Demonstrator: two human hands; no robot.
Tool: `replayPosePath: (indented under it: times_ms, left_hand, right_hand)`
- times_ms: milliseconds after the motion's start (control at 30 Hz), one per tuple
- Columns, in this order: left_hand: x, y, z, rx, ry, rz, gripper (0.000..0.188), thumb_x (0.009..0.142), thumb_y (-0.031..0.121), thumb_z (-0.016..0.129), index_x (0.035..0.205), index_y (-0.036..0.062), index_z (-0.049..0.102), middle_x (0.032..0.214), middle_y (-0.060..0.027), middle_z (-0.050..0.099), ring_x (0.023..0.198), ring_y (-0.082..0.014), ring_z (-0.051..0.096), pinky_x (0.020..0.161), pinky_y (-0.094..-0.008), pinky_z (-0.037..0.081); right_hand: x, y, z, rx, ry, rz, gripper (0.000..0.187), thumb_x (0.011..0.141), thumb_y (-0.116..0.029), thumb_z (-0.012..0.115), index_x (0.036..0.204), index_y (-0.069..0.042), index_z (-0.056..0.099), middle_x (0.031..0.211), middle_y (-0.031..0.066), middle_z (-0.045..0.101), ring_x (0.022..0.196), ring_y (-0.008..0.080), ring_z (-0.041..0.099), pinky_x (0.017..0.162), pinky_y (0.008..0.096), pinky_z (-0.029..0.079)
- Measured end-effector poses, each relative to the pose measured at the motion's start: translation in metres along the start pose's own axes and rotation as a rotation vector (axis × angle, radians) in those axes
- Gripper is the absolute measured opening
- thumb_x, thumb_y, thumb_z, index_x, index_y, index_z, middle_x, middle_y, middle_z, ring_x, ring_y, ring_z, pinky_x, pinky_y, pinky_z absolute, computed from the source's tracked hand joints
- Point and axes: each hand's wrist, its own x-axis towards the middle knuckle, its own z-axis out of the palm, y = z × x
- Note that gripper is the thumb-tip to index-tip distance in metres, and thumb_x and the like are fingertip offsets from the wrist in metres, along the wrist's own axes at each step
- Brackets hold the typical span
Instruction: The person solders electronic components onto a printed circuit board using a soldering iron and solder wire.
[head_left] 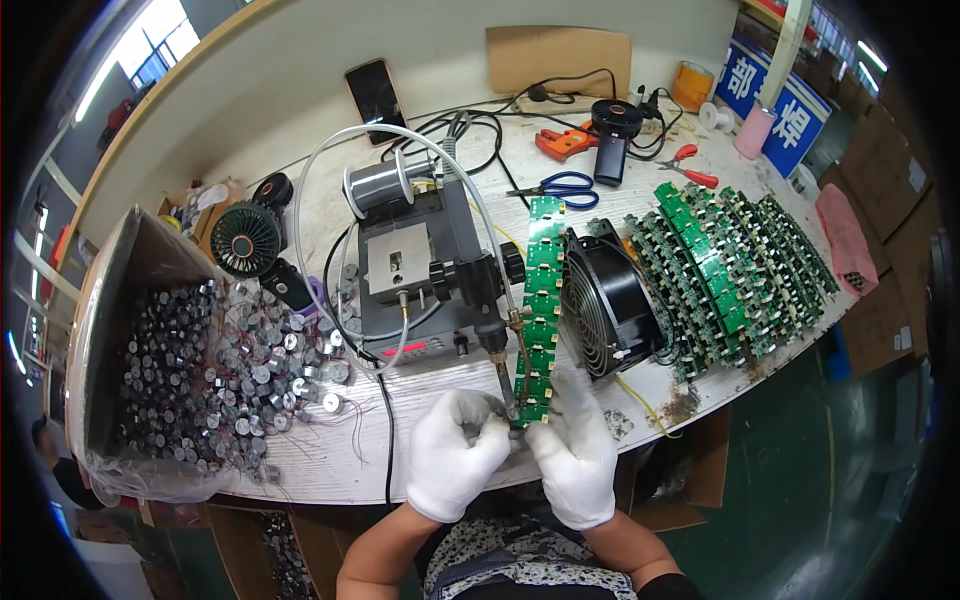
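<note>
A long strip of green circuit boards (543, 285) runs away from me, its near end under the tip of a soldering iron (503, 372) held in a stand. My right hand (575, 455), in a white glove, grips the near end of the strip, thumb at its edge; the raised fingers look blurred. My left hand (455, 455), also gloved, is closed in a pinch just left of the same end, close to the iron's tip. What lies between its fingertips is too small to make out. A solder spool (380, 188) sits on the soldering machine (398, 240) behind.
Left, a box (120, 300) spills small round motors (262, 375) with wires. A black fan (610, 300) stands right of the strip, beside rows of stacked circuit boards (720, 270). Farther back lie blue-handled scissors (568, 188), red-handled pliers (690, 165) and a phone (375, 95).
</note>
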Motion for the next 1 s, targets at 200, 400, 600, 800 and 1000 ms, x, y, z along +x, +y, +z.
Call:
replayPosePath:
  times_ms: [200, 400, 600, 800, 1000]
  left_hand:
    - [0.001, 0.001, 0.005, -0.097, 0.107, 0.008, 0.014, 0.081, -0.001, 0.067, 0.080, -0.0019, 0.053, 0.082, -0.0095, 0.065, 0.066, -0.0083, 0.057, 0.059, -0.0243, 0.050]
    - [0.000, -0.002, 0.005, -0.109, 0.115, -0.006, 0.014, 0.080, 0.001, 0.069, 0.083, -0.0018, 0.056, 0.077, -0.0064, 0.063, 0.064, -0.0057, 0.054, 0.057, -0.0233, 0.048]
    - [-0.003, -0.012, 0.005, -0.065, 0.112, -0.030, 0.012, 0.081, 0.002, 0.068, 0.087, -0.0017, 0.058, 0.070, -0.0031, 0.061, 0.061, -0.0046, 0.053, 0.056, -0.0224, 0.047]
    - [-0.004, -0.011, 0.006, -0.101, 0.110, -0.057, 0.012, 0.082, 0.002, 0.067, 0.088, -0.0017, 0.058, 0.070, -0.0032, 0.061, 0.061, -0.0045, 0.054, 0.056, -0.0219, 0.047]
    - [-0.003, -0.008, 0.004, -0.093, 0.094, -0.081, 0.012, 0.082, 0.003, 0.068, 0.087, -0.0019, 0.058, 0.071, -0.0044, 0.062, 0.062, -0.0061, 0.055, 0.057, -0.0230, 0.048]
  right_hand:
    - [0.000, 0.001, 0.001, 0.021, 0.029, 0.011, 0.058, 0.090, 0.011, 0.049, 0.144, 0.007, 0.027, 0.129, 0.0163, 0.050, 0.113, 0.0225, 0.056, 0.096, 0.0357, 0.049]
    - [0.001, 0.002, 0.000, 0.030, 0.016, -0.003, 0.059, 0.089, 0.011, 0.049, 0.144, 0.007, 0.027, 0.129, 0.0165, 0.050, 0.113, 0.0227, 0.056, 0.096, 0.0361, 0.050]
    - [0.001, 0.005, -0.003, 0.011, 0.000, 0.031, 0.059, 0.090, 0.010, 0.048, 0.144, 0.007, 0.026, 0.128, 0.0168, 0.050, 0.111, 0.0219, 0.056, 0.094, 0.0353, 0.050]
    - [0.001, 0.003, -0.003, -0.043, 0.002, 0.075, 0.059, 0.090, 0.010, 0.048, 0.145, 0.006, 0.026, 0.130, 0.0161, 0.049, 0.110, 0.0210, 0.056, 0.093, 0.0342, 0.051]
    - [0.001, 0.003, -0.004, -0.018, 0.002, 0.099, 0.058, 0.090, 0.009, 0.049, 0.144, 0.007, 0.027, 0.132, 0.0156, 0.048, 0.111, 0.0197, 0.056, 0.093, 0.0332, 0.050]
